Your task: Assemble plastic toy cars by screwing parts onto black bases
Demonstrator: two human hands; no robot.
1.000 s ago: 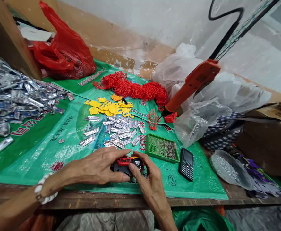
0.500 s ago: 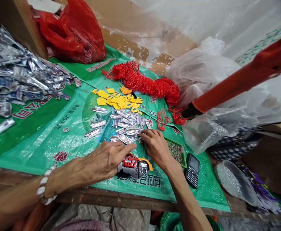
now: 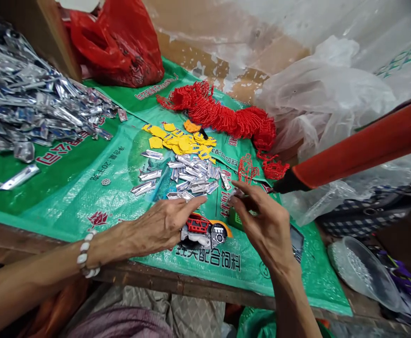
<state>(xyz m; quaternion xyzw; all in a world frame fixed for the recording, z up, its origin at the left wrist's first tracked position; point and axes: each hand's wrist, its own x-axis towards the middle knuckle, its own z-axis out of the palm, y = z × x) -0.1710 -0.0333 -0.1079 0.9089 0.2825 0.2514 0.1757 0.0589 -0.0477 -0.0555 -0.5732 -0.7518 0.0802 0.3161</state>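
Observation:
Near the table's front edge, my left hand (image 3: 163, 223) is closed over the left end of a toy car body (image 3: 205, 230) with red lattice, grey and black parts and an orange end. Some of its fingers are hidden beneath the palm. My right hand (image 3: 262, 218), raised to the right of the toy, pinches a small shiny silver piece (image 3: 234, 195) between thumb and fingertips. Between and beyond the hands lies a loose heap of silver trim pieces (image 3: 193, 171). Yellow flat parts (image 3: 179, 141) are piled behind them.
Red lattice parts (image 3: 226, 119) form a long row at the back. A large silver pile (image 3: 43, 101) fills the left. An orange-red bar (image 3: 360, 145) slants in from the right. A green tray (image 3: 235, 218) and phone (image 3: 297, 241) are partly behind my right hand. A clear bowl (image 3: 363, 272) stands right.
My right hand has lifted off the silver heap and moved right, with a small silver piece in its fingertips. My left hand stays at the toy; the view has shifted slightly.

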